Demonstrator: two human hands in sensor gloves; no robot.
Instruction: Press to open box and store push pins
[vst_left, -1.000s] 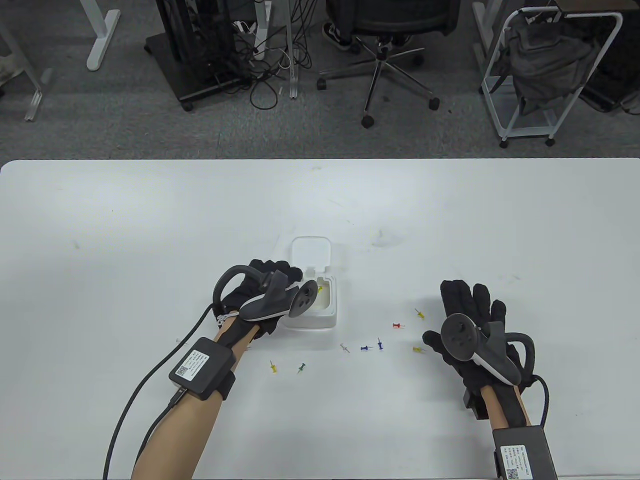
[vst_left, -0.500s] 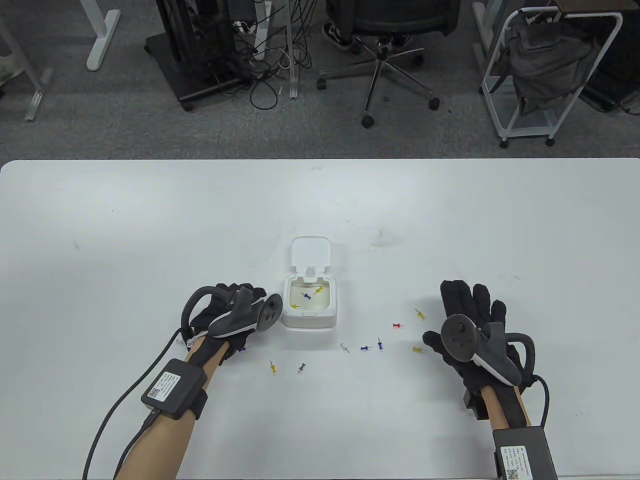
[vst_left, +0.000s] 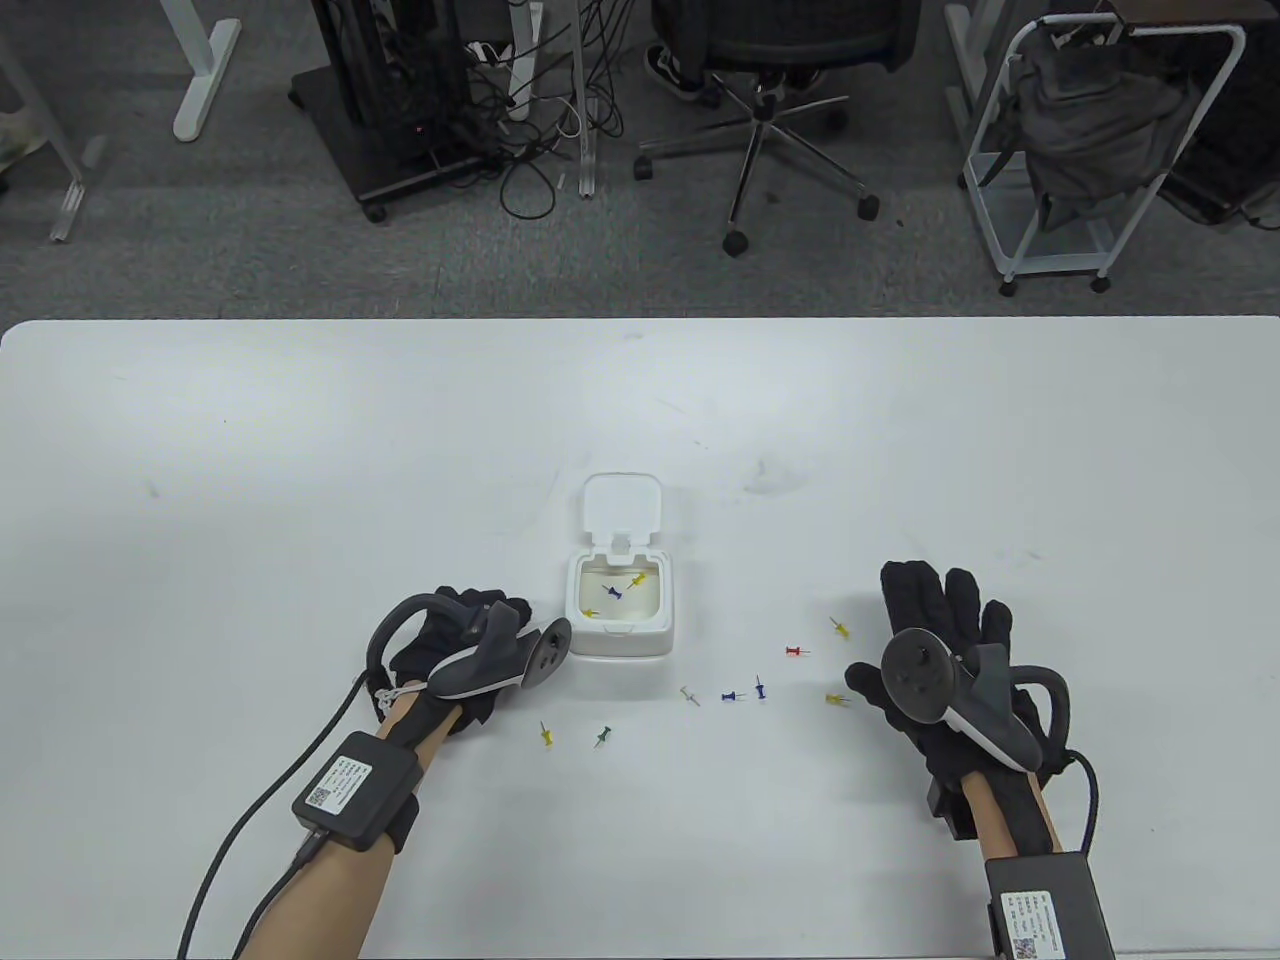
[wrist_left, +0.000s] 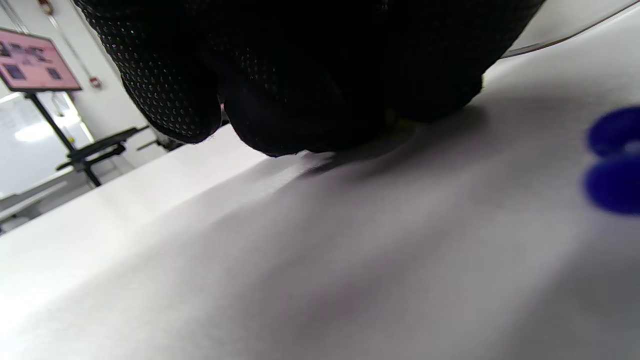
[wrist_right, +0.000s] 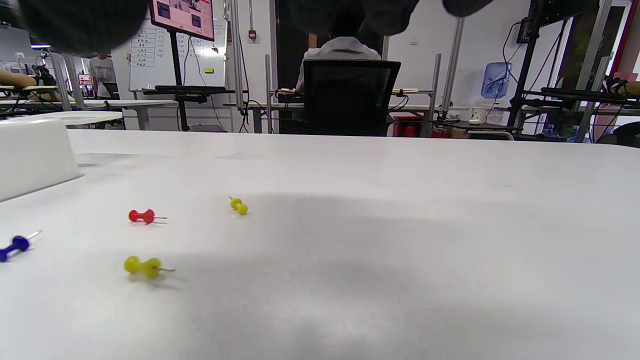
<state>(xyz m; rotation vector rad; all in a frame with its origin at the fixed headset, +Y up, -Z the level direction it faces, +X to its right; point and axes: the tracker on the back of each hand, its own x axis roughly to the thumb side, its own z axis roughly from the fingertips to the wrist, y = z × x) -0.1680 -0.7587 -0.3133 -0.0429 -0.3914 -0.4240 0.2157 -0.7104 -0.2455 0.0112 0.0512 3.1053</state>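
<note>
The white box (vst_left: 620, 632) stands mid-table with its lid (vst_left: 622, 505) flipped up at the back. A blue pin (vst_left: 612, 592) and two yellow pins (vst_left: 637, 580) lie inside. My left hand (vst_left: 470, 650) is low at the box's near-left corner. In the left wrist view its fingers (wrist_left: 300, 75) are curled together with tips at the table, and a blurred blue pin (wrist_left: 615, 165) lies loose beside them. My right hand (vst_left: 940, 620) rests flat, fingers spread, empty. Near it lie a red pin (vst_left: 796, 652) (wrist_right: 142, 216) and two yellow pins (vst_left: 840, 627) (vst_left: 836, 698).
More loose pins lie in front of the box: grey (vst_left: 689, 694), two blue (vst_left: 733, 696), yellow (vst_left: 546, 736), green (vst_left: 602, 737). The box's side shows at the left of the right wrist view (wrist_right: 35, 155). An office chair and a cart stand beyond the table's far edge.
My left hand has drawn back from over the box to its near-left side, then edged right. A blue pin now shows inside the box. My right hand has not moved.
</note>
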